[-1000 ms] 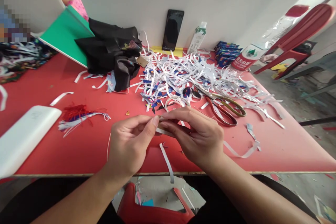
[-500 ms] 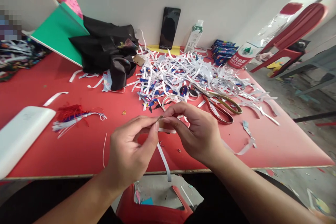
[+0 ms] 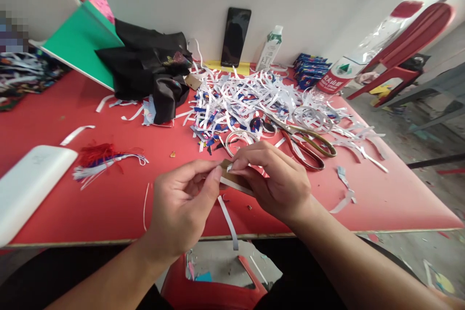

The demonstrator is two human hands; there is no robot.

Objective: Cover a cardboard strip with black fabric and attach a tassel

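Observation:
Near the table's front edge, a small brown piece with a white edge (image 3: 239, 180), which looks like card, is held between my hands. The thumb and forefinger of my left hand (image 3: 181, 206) pinch its left end. My right hand (image 3: 278, 181) has its thumb and fingers closed at the piece's upper side, with a tiny whitish bit at the fingertips. My right palm hides part of the piece. Below the hands, a white paper strip (image 3: 228, 223) hangs over the table edge. Beyond the right hand lie scissors (image 3: 303, 143) with red and yellowish handles.
A heap of paper strips (image 3: 250, 92) covers the back middle of the red table (image 3: 119, 208). Behind stand a phone (image 3: 236, 36), a carton bottle (image 3: 269, 48) and a large plastic bottle (image 3: 341, 72). A white power bank (image 3: 36, 189), threads (image 3: 98, 162) and black fabric (image 3: 145, 60) lie left.
My right hand has shifted slightly right and its fingers have moved apart from the left fingertips. More of the brown piece now shows between them.

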